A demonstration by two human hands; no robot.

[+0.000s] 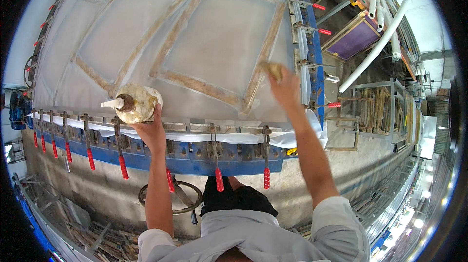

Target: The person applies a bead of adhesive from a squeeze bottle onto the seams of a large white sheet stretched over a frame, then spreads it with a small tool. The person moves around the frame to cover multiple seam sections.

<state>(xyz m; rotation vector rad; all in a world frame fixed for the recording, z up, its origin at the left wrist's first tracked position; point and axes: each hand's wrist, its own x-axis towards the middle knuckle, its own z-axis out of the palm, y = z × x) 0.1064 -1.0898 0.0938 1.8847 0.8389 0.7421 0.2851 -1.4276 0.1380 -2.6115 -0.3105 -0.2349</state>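
My left hand [150, 124] grips a stained, cream-coloured plastic bottle [141, 106] with a white spout pointing left, held over the near left of the stretched, translucent mesh sheet [219, 42]. My right hand [281, 82] is closed on a small yellowish-brown pad or scraper [271, 69], slightly blurred, at the right strip of the right-hand frame outline [266, 52]. Brownish rectangular strips show through or on the sheet. Along the near edge, white cloth [258, 139] lies under a row of clamps with red handles [219, 179].
The sheet is clamped along a blue metal beam [234, 164], with more clamps along both sides. A hand wheel [195, 190] sits below the near edge. At the right are white rolls [370, 42], a purple framed screen [350, 35] and a rack of wooden frames [378, 113].
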